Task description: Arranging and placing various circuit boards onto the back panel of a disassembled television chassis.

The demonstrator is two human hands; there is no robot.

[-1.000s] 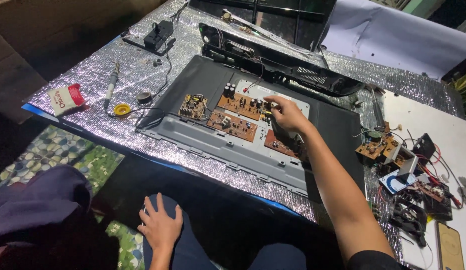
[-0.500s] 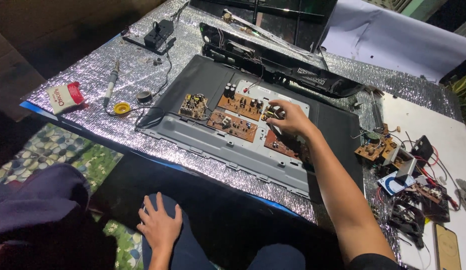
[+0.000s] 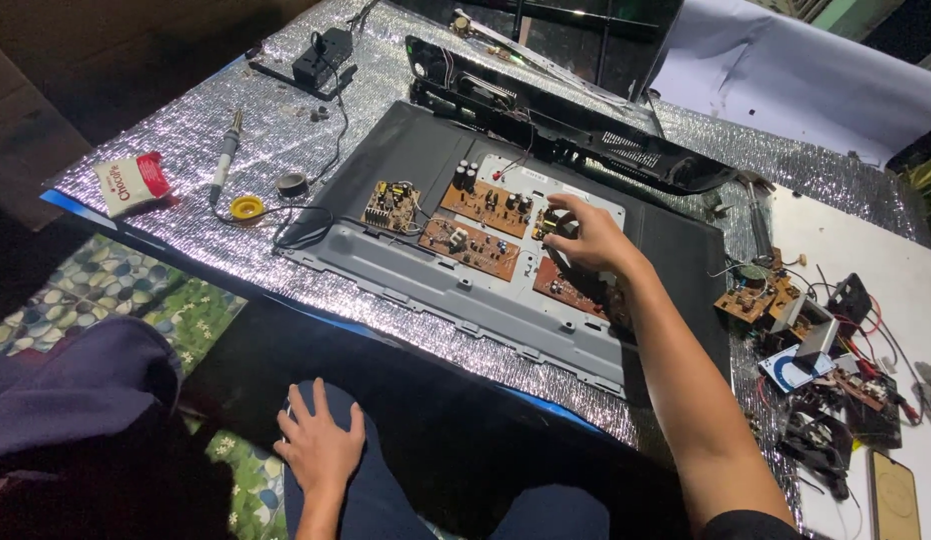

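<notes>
A flat television lies face down with its back off, showing a grey metal chassis (image 3: 426, 285) and several brown circuit boards (image 3: 476, 250). My right hand (image 3: 591, 240) reaches over the boards, fingertips pinching a small component on the board at the right of the cluster. Whether it grips the part or only touches it is unclear. My left hand (image 3: 321, 450) rests flat, fingers spread, on my left knee below the table edge.
A soldering iron (image 3: 226, 160), a solder reel (image 3: 248, 208) and a red-and-white packet (image 3: 133, 183) lie at the left on silver foil (image 3: 186, 130). The black rear cover (image 3: 606, 150) lies behind. Loose boards, wires and a fan (image 3: 816, 335) crowd the right.
My right hand has stayed on the right-hand board, its fingers shifting slightly. My left hand has not moved from the knee.
</notes>
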